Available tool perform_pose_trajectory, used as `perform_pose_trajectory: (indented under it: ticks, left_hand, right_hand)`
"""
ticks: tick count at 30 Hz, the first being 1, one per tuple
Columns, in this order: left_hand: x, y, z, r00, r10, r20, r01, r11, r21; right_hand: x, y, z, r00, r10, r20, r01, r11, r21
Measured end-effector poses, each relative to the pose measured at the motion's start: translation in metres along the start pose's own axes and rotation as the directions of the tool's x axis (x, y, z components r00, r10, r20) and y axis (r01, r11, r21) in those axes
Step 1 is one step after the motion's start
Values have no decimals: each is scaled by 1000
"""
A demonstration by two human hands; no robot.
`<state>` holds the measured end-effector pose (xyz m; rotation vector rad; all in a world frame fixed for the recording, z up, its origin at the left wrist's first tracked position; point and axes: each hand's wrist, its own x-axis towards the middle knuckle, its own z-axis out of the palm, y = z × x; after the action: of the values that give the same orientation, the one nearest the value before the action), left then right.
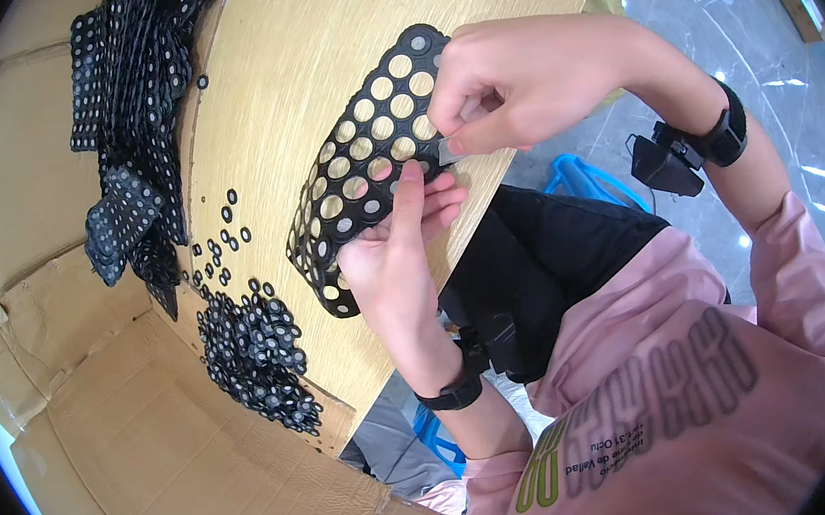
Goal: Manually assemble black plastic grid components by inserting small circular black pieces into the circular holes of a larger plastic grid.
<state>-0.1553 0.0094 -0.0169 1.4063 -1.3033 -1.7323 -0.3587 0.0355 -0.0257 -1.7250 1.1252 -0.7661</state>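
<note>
My left hand (394, 249) is closed on the near edge of a black perforated rubber sheet (338, 187), with the thumb on top and the fingers curled beneath. Rows of round holes cover the sheet. Most are open and show the table through them; a few along the edge by my thumb still hold grey discs. My right hand (515, 86) pinches a small flat grey piece (445, 153), blade-like in shape, against that same edge. Its exact kind is hard to make out. The sheet's lower left end bends downward.
Beneath is a pale wooden table (281, 60). A heap of small black rings with grey centres (252, 355) lies at its left edge, with loose ones scattered above. Stacked black dotted sheets (131, 116) hang over a cardboard box (148, 416). A blue stool (594, 181) stands below.
</note>
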Motion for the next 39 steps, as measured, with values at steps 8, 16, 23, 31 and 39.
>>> perform_pose_trajectory:
  ticks: [8, 16, 23, 31, 39]
  left_hand:
    - [-4, 0, 2, 999, -25, -36, 27, 997, 73]
    - [-3, -8, 2, 996, 82, -27, -79, 991, 103]
    - [-3, -11, 5, 991, 123, -45, -117, 986, 119]
    - [-5, -9, 6, 988, 145, -44, -131, 964, 233]
    - [-8, -5, 16, 979, 203, -24, -193, 958, 213]
  right_hand:
    - [5, -4, 0, 998, 66, -6, -67, 991, -119]
    - [9, -6, 2, 996, 89, -30, -93, 979, -184]
    - [8, -10, 4, 993, 117, -29, -120, 978, -169]
    - [4, -14, 18, 974, -46, -222, -41, 927, -372]
    - [6, -10, 31, 942, -100, -321, -53, 899, -435]
